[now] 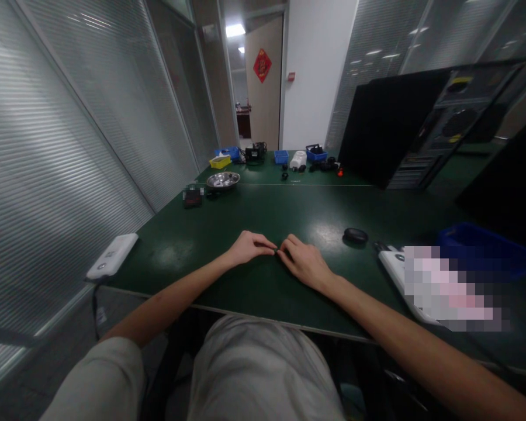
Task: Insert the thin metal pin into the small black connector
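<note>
The 2 hands meet low over the green table [263,213], fingertips nearly touching. The left hand [246,248] pinches a small dark piece [276,251] (too tiny to identify) between thumb and fingers; the right hand [304,261], fingers curled, reaches it from the other side, though whether it grips is unclear. A black oval object [355,235] lies to the right, near that hand.

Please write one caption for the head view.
Bare left hand and bare right hand nearly meet above a dark green table.
</note>
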`<move>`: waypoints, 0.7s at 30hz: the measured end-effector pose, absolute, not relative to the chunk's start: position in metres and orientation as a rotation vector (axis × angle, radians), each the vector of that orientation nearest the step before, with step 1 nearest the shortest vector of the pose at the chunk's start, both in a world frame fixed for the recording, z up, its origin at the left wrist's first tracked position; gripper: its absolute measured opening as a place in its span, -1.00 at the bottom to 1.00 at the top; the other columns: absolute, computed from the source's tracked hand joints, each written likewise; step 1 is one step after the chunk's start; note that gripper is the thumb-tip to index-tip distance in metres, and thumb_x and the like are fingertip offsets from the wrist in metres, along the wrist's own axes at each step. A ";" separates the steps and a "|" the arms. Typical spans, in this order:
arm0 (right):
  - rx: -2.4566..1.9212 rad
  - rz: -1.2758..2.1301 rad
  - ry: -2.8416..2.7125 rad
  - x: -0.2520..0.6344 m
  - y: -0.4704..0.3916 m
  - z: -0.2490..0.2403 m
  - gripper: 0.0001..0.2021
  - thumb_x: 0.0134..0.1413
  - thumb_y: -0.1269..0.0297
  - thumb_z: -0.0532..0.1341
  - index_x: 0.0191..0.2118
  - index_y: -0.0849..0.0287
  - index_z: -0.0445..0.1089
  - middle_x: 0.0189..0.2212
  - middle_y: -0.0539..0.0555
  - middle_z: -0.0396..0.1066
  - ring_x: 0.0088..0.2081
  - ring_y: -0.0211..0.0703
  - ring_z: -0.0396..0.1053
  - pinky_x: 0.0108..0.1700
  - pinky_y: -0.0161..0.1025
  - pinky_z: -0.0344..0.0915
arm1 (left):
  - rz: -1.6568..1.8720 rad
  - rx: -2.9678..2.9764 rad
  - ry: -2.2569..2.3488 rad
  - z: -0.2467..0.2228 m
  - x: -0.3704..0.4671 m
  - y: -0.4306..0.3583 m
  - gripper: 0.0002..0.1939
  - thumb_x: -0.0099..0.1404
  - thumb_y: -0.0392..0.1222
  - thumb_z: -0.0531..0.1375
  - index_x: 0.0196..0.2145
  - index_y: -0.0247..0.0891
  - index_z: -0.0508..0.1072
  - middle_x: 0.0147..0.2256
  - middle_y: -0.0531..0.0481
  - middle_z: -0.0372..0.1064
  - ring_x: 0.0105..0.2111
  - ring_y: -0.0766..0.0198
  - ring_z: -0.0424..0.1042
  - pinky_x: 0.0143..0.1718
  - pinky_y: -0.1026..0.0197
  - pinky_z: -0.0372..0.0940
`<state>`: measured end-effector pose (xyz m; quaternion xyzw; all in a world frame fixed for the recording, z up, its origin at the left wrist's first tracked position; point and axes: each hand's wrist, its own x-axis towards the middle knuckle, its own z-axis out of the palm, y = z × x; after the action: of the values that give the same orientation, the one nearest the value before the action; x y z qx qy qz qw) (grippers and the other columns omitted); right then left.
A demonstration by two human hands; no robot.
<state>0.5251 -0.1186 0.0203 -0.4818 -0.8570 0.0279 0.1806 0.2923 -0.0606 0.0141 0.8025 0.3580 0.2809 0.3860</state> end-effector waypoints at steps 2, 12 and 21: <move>-1.350 0.077 -2.423 0.525 -0.118 0.020 -0.75 0.49 0.12 0.00 -0.09 0.12 0.34 -0.12 0.07 0.38 -0.31 -0.19 0.40 -0.34 -0.24 0.08 | 0.720 2.028 0.910 0.014 0.292 -0.061 -0.73 0.24 -0.08 0.39 -0.12 -0.19 0.69 -0.18 -0.08 0.61 -0.20 0.18 0.54 -0.11 0.21 0.36; -1.400 0.045 -2.396 0.523 -0.119 0.020 -0.74 0.48 0.10 0.00 -0.11 0.11 0.34 -0.14 0.06 0.39 -0.35 -0.19 0.39 -0.37 -0.23 0.02 | 0.757 1.985 0.873 0.015 0.293 -0.062 -0.72 0.24 -0.05 0.39 -0.15 -0.25 0.68 -0.20 -0.11 0.60 -0.26 0.21 0.52 -0.18 0.21 0.36; -1.438 0.082 -2.371 0.522 -0.120 0.022 -0.75 0.46 0.08 0.03 -0.13 0.10 0.36 -0.14 0.05 0.39 -0.32 -0.19 0.41 -0.37 -0.23 0.04 | 0.851 2.219 1.029 0.012 0.289 -0.049 -0.76 0.36 -0.12 0.29 -0.07 -0.21 0.64 -0.19 -0.08 0.53 -0.29 0.26 0.42 -0.21 0.20 0.30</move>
<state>0.5224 -0.1200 0.0217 -0.5096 -0.8403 0.0291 0.1824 0.2890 -0.0492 0.0125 0.8245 0.3824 0.3160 0.2723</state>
